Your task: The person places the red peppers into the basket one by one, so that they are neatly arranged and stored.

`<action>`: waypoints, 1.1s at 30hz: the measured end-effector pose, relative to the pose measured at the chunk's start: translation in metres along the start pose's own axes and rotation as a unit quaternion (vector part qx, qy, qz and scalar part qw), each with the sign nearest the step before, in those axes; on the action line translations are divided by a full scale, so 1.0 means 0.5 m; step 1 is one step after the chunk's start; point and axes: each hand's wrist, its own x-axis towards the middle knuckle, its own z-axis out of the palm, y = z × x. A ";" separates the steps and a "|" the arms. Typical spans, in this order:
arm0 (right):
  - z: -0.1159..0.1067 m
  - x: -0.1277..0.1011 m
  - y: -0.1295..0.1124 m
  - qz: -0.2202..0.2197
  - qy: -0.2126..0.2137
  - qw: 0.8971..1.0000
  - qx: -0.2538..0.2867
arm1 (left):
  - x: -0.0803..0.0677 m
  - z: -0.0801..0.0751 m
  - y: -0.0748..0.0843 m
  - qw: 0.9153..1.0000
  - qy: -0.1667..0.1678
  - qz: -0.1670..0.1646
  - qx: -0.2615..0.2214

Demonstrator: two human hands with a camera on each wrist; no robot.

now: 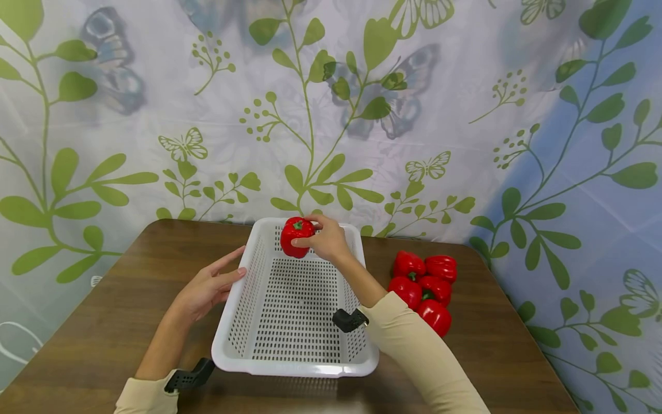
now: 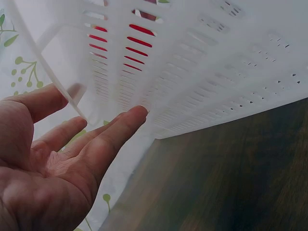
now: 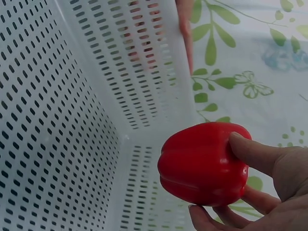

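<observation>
My right hand (image 1: 323,238) grips a red bell pepper (image 1: 296,235) and holds it over the far end of a white perforated basket (image 1: 261,359) on a brown wooden table. In the right wrist view the pepper (image 3: 204,163) sits between thumb and fingers (image 3: 255,154) above the basket's corner (image 3: 125,139). My left hand (image 1: 209,284) lies flat and open against the basket's left outer wall (image 2: 192,72), fingers (image 2: 115,132) straight and touching it.
Several more red bell peppers (image 1: 424,287) lie in a pile on the table (image 1: 103,322) to the right of the basket. A leaf and butterfly patterned cloth (image 1: 331,103) hangs behind the table's far edge.
</observation>
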 end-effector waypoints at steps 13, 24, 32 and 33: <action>0.073 0.019 0.017 -0.004 -0.004 1.000 -0.029 | -0.002 -0.002 0.002 1.000 0.003 -0.005 0.011; 0.104 0.030 0.039 -0.001 -0.010 0.997 -0.079 | 0.001 -0.003 -0.006 1.000 0.000 -0.004 0.017; 0.105 0.033 0.045 0.006 -0.009 0.997 -0.077 | 0.000 -0.003 -0.003 1.000 0.004 -0.010 0.018; 0.106 0.033 0.046 0.006 -0.009 0.997 -0.077 | 0.000 -0.003 -0.003 1.000 0.004 -0.010 0.018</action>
